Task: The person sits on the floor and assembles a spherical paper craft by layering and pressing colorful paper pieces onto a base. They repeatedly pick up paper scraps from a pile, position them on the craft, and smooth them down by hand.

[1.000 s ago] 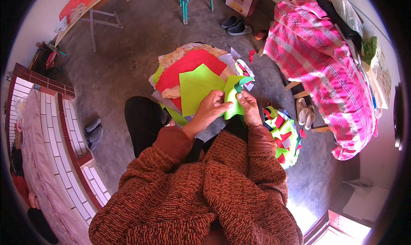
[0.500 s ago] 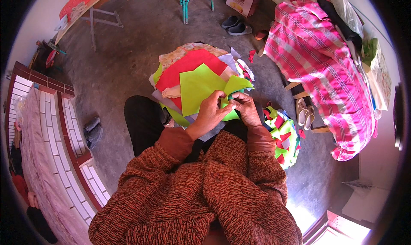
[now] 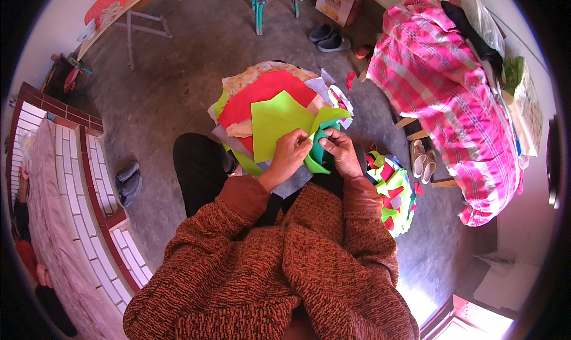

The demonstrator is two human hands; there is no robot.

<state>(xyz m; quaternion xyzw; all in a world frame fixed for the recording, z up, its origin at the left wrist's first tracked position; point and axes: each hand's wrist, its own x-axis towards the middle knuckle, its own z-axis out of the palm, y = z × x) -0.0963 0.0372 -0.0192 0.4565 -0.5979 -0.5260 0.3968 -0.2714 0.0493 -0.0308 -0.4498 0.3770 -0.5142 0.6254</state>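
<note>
Ahead of my knees is a round pile of cloth pieces, with a large red cloth (image 3: 273, 81) lying over patterned and pale fabric. On top of it spreads a lime-green cloth (image 3: 276, 119). My left hand (image 3: 288, 154) is closed in a pinch at this cloth's right part. Close by on the right, my right hand (image 3: 343, 154) has thumb and fingers pinched on a darker green cloth (image 3: 319, 148), which lies against a folded lime-green flap (image 3: 331, 115). The fingertips of the two hands are a short way apart.
Right of my knee stands a rounded heap of colourful scraps (image 3: 395, 197). Farther right, a pink plaid cloth (image 3: 428, 102) covers furniture, with pale shoes (image 3: 423, 160) beside it. Dark slippers (image 3: 329, 38), a carton (image 3: 339, 2) and a green-legged stool (image 3: 258, 13) are ahead.
My hands have parted slightly, the left shifting a little left and the right a little right. More of the darker green cloth now shows between them.
</note>
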